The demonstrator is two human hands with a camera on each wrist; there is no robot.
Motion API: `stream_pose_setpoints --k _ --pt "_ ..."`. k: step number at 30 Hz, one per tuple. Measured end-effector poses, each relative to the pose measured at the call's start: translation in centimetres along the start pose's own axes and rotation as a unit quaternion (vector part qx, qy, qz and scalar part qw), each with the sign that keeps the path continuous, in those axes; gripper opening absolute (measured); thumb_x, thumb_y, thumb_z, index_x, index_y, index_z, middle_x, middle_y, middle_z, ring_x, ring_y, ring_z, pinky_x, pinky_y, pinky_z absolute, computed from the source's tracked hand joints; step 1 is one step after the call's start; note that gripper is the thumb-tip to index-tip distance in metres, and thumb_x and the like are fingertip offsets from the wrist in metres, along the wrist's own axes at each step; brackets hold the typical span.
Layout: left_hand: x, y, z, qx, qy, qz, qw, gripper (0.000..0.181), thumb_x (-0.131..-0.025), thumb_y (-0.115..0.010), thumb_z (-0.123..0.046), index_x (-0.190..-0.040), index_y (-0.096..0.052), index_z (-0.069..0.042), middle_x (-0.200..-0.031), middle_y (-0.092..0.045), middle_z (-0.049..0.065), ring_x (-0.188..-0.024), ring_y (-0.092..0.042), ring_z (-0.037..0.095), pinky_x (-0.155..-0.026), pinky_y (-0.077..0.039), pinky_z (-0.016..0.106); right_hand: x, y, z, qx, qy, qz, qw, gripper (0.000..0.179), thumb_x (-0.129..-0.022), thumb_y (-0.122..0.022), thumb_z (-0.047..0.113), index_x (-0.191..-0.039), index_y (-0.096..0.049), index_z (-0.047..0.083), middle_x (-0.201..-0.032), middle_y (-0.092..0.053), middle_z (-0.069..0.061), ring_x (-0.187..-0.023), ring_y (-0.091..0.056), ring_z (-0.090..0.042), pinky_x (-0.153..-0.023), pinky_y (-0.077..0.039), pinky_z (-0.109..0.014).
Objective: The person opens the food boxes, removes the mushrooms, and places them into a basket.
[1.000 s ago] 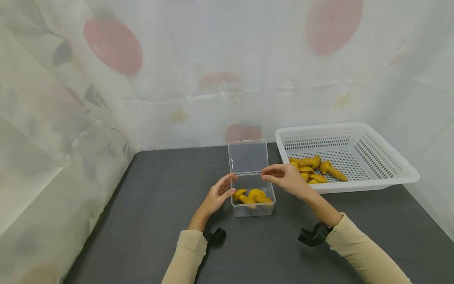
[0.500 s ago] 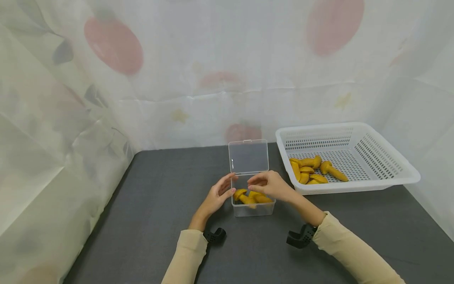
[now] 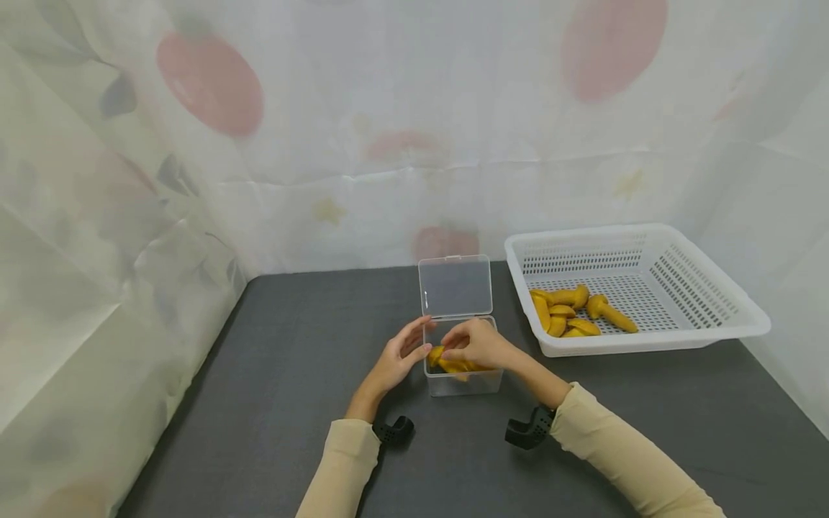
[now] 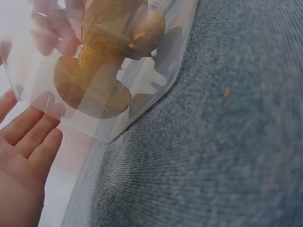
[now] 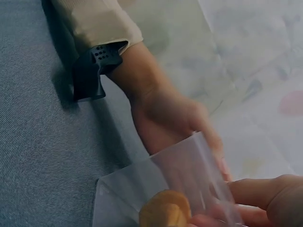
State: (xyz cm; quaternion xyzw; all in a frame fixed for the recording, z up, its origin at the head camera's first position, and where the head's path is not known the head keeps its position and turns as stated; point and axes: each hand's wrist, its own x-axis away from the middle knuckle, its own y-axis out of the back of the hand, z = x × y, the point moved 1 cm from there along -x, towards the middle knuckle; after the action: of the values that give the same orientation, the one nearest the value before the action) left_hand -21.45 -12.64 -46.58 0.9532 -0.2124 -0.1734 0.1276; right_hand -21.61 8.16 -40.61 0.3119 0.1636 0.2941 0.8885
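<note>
A small clear plastic box (image 3: 463, 386) stands on the table, its hinged lid (image 3: 455, 286) raised at the back. Several yellow-brown mushrooms (image 3: 451, 363) lie inside. My left hand (image 3: 393, 363) rests at the box's left side, its nearly straight fingers (image 4: 38, 135) against the outer wall in the left wrist view. My right hand (image 3: 476, 345) reaches over the right rim into the box, fingers bent and thumb low over the mushrooms. In the right wrist view, its fingertips come close to one mushroom (image 5: 165, 210), seen through the clear wall. The right palm covers part of the contents.
A white perforated basket (image 3: 706, 334) stands to the right of the box, with several more mushrooms (image 3: 612, 314) at its left end. The dark grey table (image 3: 291, 338) is bordered by a pale patterned curtain (image 3: 350, 122) behind and at the left.
My right hand has moved left and down from beside the lid hinge, in over the mushrooms in the box. The left hand has stayed at the box's side.
</note>
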Motion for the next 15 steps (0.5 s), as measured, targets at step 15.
stream_pose_setpoints --k 15 --pt "0.07 -0.02 0.06 -0.002 -0.011 -0.002 0.9999 0.053 -0.099 -0.052 -0.010 -0.148 -0.034 -0.004 -0.145 -0.046 0.025 -0.139 -0.041 0.041 -0.116 -0.031 0.055 -0.16 -0.63 -0.41 0.020 -0.070 0.007 0.9973 0.028 -0.073 -0.083 0.012 -0.094 -0.072 -0.003 -0.088 -0.074 -0.014 -0.074 -0.070 -0.015 -0.066 -0.059 -0.021"
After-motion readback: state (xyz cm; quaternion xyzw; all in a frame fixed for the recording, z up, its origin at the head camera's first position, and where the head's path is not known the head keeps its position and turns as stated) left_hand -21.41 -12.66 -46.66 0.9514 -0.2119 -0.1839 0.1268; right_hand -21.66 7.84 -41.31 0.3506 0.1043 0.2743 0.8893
